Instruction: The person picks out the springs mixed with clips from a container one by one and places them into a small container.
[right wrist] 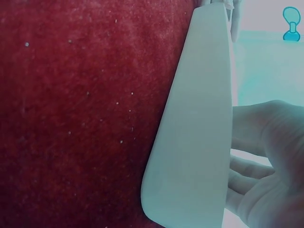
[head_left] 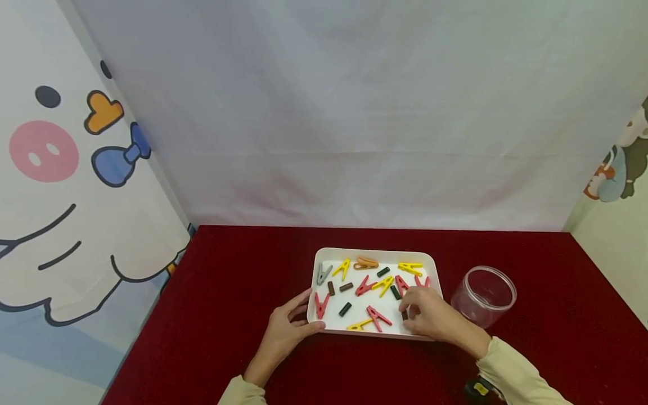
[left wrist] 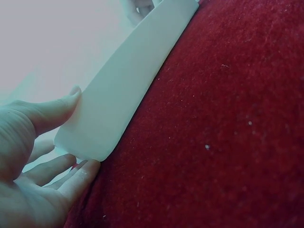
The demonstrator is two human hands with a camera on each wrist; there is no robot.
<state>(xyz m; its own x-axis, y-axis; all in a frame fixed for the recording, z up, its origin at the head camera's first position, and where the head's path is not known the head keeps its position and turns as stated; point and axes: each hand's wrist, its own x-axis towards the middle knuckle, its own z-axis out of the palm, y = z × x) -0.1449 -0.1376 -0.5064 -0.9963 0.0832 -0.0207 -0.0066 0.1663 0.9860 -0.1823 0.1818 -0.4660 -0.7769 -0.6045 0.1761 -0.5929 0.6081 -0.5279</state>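
Left hand (head_left: 286, 329): fingers extended, resting at the near left corner of the white tray (head_left: 374, 251). Toward the tray's right end, a dark green cylinder (head_left: 395, 292) lies just beyond and left of the right hand (head_left: 430, 315), the nearer one, its long axis slanting toward that hand, whose fingers curl; whether they pinch anything cannot be told.

Smooth plastic tray (left wrist: 114, 99), fuzzy cloth (left wrist: 213, 133)

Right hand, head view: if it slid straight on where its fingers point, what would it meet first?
Probably the dark green cylinder just beyond the right hand; a red clip toward the near edge looks next. Height above the white tray is unclear, so it may pass over both.
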